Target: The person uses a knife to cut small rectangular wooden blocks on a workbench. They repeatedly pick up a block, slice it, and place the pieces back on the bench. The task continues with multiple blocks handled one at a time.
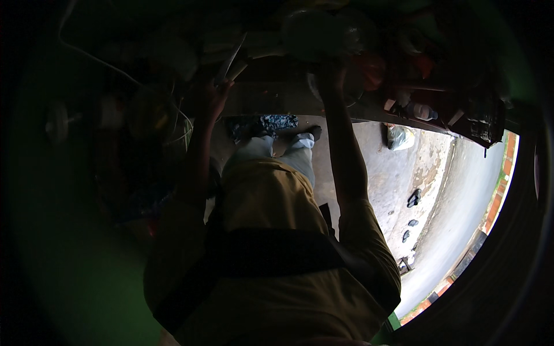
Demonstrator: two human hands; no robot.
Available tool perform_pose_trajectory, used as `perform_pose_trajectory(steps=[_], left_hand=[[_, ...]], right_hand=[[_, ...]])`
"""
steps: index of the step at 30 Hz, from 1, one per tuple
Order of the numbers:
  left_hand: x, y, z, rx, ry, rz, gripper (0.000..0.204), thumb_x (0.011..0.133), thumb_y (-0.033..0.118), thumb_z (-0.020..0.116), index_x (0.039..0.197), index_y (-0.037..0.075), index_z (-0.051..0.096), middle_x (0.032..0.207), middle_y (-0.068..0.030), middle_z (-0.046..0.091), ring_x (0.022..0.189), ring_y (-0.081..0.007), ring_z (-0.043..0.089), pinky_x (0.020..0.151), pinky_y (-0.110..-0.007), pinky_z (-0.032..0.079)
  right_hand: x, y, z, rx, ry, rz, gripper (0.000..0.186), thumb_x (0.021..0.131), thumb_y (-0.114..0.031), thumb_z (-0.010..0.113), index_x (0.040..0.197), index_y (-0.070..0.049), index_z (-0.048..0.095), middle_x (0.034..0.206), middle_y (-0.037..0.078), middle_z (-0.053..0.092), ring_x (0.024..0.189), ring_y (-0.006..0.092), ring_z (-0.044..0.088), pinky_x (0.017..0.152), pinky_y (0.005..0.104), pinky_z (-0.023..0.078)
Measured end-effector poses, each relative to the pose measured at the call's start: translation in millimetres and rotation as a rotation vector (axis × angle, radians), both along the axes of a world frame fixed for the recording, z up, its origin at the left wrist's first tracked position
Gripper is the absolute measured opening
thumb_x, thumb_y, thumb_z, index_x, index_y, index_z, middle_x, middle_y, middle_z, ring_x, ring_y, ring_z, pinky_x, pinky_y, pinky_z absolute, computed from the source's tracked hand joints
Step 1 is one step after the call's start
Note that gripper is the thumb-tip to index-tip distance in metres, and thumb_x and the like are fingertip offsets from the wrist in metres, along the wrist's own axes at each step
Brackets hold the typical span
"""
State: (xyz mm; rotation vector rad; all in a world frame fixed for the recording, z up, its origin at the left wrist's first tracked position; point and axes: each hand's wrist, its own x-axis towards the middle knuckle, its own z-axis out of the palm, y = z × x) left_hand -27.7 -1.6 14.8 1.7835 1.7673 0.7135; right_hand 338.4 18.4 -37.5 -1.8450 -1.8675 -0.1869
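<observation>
My left hand (pixel 215 99) is closed around a knife (pixel 232 57), its pale blade pointing up and away from me. A short light strip shows beside the blade, too dim to name. My right hand (pixel 332 74) reaches forward over the dark table, next to a round, clear-looking bowl or lid (pixel 314 86). Its fingers are lost in shadow, so I cannot see whether it holds anything. Just beyond it sits a wide round dish (pixel 311 36), also very dark.
Red plastic-looking things (pixel 372 69) lie right of my right hand. A clear bottle (pixel 422 111) rests on the table's right part. Below, a white bag (pixel 400 137) and dark sandals (pixel 414 198) are on the floor. A pale cable (pixel 104 68) hangs at the left.
</observation>
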Motion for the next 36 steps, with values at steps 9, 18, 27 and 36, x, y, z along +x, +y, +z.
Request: perform_pose_trajectory(steps=[9,18,27,36], left_hand=[[2,0,8,-0.023,0.077,-0.002,0.04,0.091,0.046,0.081,0.1,0.007,0.073,0.087,-0.016,0.073,0.083,-0.0353,0.074,0.073,-0.047,0.055],[-8,6,-20,-0.082,-0.041,-0.023,0.059,0.09,0.061,0.078,0.112,0.006,0.073,0.095,-0.0156,0.075,0.088,-0.0312,0.073,0.08,-0.044,0.056],[-1,3,-11,-0.025,-0.018,-0.012,0.04,0.095,0.045,0.078,0.102,0.006,0.073,0.087,-0.0128,0.075,0.08,-0.0292,0.074,0.075,-0.043,0.056],[-8,9,-15,-0.035,-0.049,-0.055,0.053,0.091,0.054,0.08,0.108,0.004,0.075,0.095,-0.013,0.076,0.087,-0.0277,0.073,0.08,-0.042,0.056]], right_hand=[[-7,-1,44,0.141,0.544,0.037,0.036,0.08,-0.023,0.078,0.108,-0.001,0.073,0.1,0.019,0.073,0.077,0.0354,0.072,0.072,0.049,0.058],[110,2,-24,-0.244,-0.484,-0.464,0.029,0.084,-0.03,0.076,0.096,-0.003,0.077,0.091,0.019,0.075,0.081,0.0353,0.075,0.071,0.0487,0.058],[140,-13,-12,0.219,0.147,-0.205,0.033,0.091,-0.03,0.074,0.107,-0.001,0.074,0.103,0.019,0.074,0.097,0.0341,0.073,0.085,0.0471,0.058],[160,-6,-64,0.033,0.266,-0.246,0.044,0.102,-0.03,0.064,0.134,0.001,0.063,0.132,0.021,0.064,0.122,0.0286,0.064,0.102,0.0455,0.053]])
